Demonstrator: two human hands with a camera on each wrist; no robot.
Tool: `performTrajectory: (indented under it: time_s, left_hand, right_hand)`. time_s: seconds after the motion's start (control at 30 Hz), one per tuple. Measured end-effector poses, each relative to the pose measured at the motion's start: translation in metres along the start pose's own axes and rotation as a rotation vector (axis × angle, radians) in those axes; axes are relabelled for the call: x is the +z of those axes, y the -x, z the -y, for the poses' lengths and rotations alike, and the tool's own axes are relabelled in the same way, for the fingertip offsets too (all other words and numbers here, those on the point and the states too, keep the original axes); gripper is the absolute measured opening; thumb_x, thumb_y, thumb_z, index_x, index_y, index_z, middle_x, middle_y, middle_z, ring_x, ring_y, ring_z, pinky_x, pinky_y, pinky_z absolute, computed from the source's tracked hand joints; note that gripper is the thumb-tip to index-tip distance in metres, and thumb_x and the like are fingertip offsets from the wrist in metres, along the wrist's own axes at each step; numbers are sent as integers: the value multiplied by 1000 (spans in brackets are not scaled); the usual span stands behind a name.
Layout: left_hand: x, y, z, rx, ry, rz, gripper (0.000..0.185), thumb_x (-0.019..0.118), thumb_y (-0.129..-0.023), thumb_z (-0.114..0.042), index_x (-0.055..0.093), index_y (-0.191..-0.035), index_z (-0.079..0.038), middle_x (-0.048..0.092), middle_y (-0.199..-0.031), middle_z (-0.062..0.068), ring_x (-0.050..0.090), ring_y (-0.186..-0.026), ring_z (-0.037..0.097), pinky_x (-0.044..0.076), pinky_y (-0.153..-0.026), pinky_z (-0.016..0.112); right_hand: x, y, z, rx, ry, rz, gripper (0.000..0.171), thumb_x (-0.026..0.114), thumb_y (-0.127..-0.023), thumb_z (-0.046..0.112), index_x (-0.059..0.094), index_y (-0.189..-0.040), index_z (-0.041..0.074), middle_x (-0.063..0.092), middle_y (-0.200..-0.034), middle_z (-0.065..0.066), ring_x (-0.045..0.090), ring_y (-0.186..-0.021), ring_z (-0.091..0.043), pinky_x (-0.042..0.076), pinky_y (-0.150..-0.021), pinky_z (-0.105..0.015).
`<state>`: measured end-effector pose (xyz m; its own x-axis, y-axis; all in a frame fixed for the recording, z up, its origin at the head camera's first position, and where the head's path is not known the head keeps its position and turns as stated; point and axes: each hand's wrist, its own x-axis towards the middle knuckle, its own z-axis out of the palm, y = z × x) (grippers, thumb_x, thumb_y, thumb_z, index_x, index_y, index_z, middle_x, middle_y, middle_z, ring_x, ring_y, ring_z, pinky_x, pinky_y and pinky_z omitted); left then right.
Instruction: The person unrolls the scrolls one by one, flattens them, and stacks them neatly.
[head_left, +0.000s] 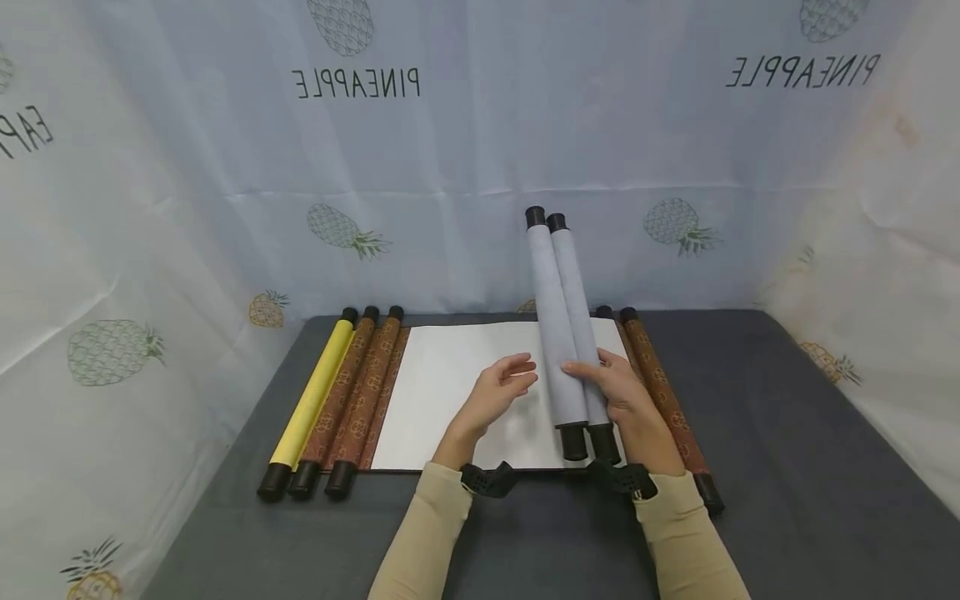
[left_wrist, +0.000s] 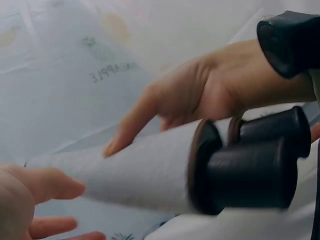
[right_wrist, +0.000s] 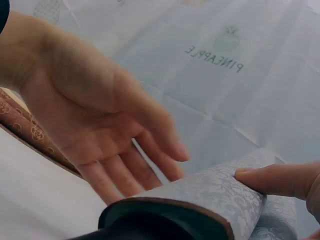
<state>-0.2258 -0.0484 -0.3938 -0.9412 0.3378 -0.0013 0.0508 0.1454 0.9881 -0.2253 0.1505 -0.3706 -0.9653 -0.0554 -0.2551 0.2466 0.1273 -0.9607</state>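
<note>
My right hand (head_left: pixel 624 392) grips a pale grey scroll (head_left: pixel 555 321) made up of two rolls side by side, with black end knobs. It stands at a tilt over the white sheet (head_left: pixel 450 392). The thumb lies across the near roll; in the right wrist view a woven floral pattern shows on the scroll's cover (right_wrist: pixel 225 192). My left hand (head_left: pixel 498 392) hovers to the left of the rolls, fingers loosely bent and apart from them. The left wrist view shows the black knobs (left_wrist: pixel 250 175) up close, with the left fingers near the roll.
Beneath the hands, the white sheet spreads between brown patterned rolls at left (head_left: pixel 367 392) and right (head_left: pixel 663 392). A yellow roll (head_left: pixel 315 400) lies outermost on the left. The dark table (head_left: pixel 787 433) meets a pineapple-print curtain (head_left: pixel 480 167) behind and at both sides.
</note>
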Motion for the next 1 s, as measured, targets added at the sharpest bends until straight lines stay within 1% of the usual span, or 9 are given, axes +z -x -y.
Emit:
performTrajectory:
  time_s: [0.1, 0.2, 0.27, 0.37, 0.47, 0.57, 0.73, 0.87, 1.0]
  left_hand:
    - [4, 2, -4, -12, -4, -30, 64, 59, -95, -24, 31, -149, -4, 50, -143, 20, 55, -128, 34, 48, -103, 44]
    - [7, 3, -3, -33, -37, -45, 78, 66, -90, -29, 25, -151, -6, 49, -141, 20, 55, -124, 33, 50, -97, 45]
    - [9, 4, -2, -40, -63, -42, 83, 71, -86, -30, 26, -151, -6, 50, -135, 20, 56, -117, 30, 52, -89, 40]
    - [12, 4, 0, -45, -80, -44, 83, 74, -83, -32, 30, -148, -6, 51, -124, 18, 55, -103, 23, 49, -78, 31]
    - [13, 4, 2, -46, -67, -63, 80, 75, -82, -31, 32, -145, -5, 51, -116, 17, 53, -95, 19, 46, -74, 27]
    - [12, 3, 4, -45, -47, -82, 78, 75, -82, -28, 35, -144, -4, 52, -115, 17, 57, -97, 21, 48, -76, 29]
    - [8, 3, 2, -43, -52, -87, 74, 74, -82, -23, 39, -143, -3, 56, -125, 21, 61, -108, 29, 53, -83, 37]
    - [5, 3, 1, -62, -58, -81, 75, 74, -82, -21, 37, -144, -1, 55, -131, 22, 60, -115, 34, 54, -87, 42]
    - [3, 4, -1, -84, -23, -71, 84, 73, -84, -16, 23, -150, -1, 51, -137, 27, 58, -121, 40, 52, -95, 47]
  right_hand:
    - [14, -1, -2, -18, -32, -9, 67, 66, -88, 20, 37, -145, 0, 58, -117, -13, 61, -88, -15, 52, -76, -30]
    - [25, -1, -6, -46, -39, -28, 66, 67, -87, 18, 39, -143, -1, 57, -125, -22, 62, -89, -17, 53, -76, -31]
    - [32, 0, -9, -60, -36, -38, 65, 68, -87, 17, 40, -142, -2, 55, -128, -25, 63, -90, -18, 53, -76, -31]
    - [40, 0, -12, -75, -30, -58, 64, 69, -86, 16, 41, -140, -3, 54, -130, -27, 63, -91, -19, 53, -75, -30]
    - [45, 0, -14, -73, -30, -70, 61, 67, -88, 18, 41, -140, -2, 54, -130, -27, 63, -94, -21, 53, -76, -30]
    - [46, 0, -14, -65, -31, -75, 58, 62, -93, 21, 39, -142, 0, 52, -133, -26, 62, -99, -25, 51, -78, -31]
    - [45, -2, -13, -41, -51, -69, 57, 55, -97, 23, 35, -146, 2, 49, -138, -27, 59, -108, -30, 50, -82, -34]
    - [43, -4, -13, -34, -64, -80, 54, 56, -96, 22, 39, -143, 2, 51, -134, -25, 60, -101, -26, 50, -79, -32]
    - [41, -5, -14, -44, -57, -106, 52, 59, -95, 22, 45, -139, 1, 53, -128, -23, 59, -93, -20, 49, -75, -29]
